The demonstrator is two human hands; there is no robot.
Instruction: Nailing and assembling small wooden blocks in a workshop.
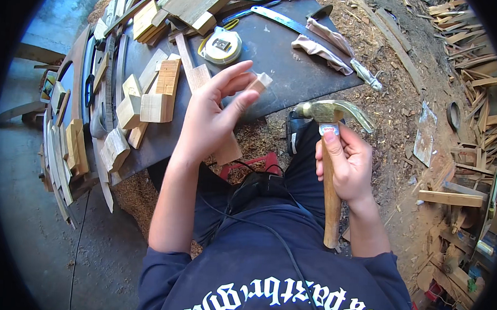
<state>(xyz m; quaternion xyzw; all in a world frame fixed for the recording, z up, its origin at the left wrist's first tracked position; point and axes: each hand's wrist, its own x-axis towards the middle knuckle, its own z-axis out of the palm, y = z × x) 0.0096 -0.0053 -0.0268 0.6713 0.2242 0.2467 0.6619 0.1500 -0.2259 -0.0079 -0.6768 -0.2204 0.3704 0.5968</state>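
My left hand (pixel 212 116) is raised over the near edge of the dark worktable. Its thumb and fingers close on a small pale wooden block (pixel 259 83), partly hidden by the fingertips. Behind and below that hand, a longer wooden strip (pixel 226 151) shows on both sides of the wrist. In my right hand (pixel 346 165) is a claw hammer (pixel 329 186), gripped high on its wooden handle just under the metal head. The handle hangs down toward my lap, and the claw points right.
On the dark table (pixel 266 56) lie a round white-and-yellow tape measure (pixel 221 45), a long blade (pixel 282 19) beside a pinkish cloth (pixel 319 52), and several wood blocks (pixel 156 108). Scrap wood (pixel 474 65) is heaped at right over sawdust-covered ground. A dark cable (pixel 267 229) crosses my front.
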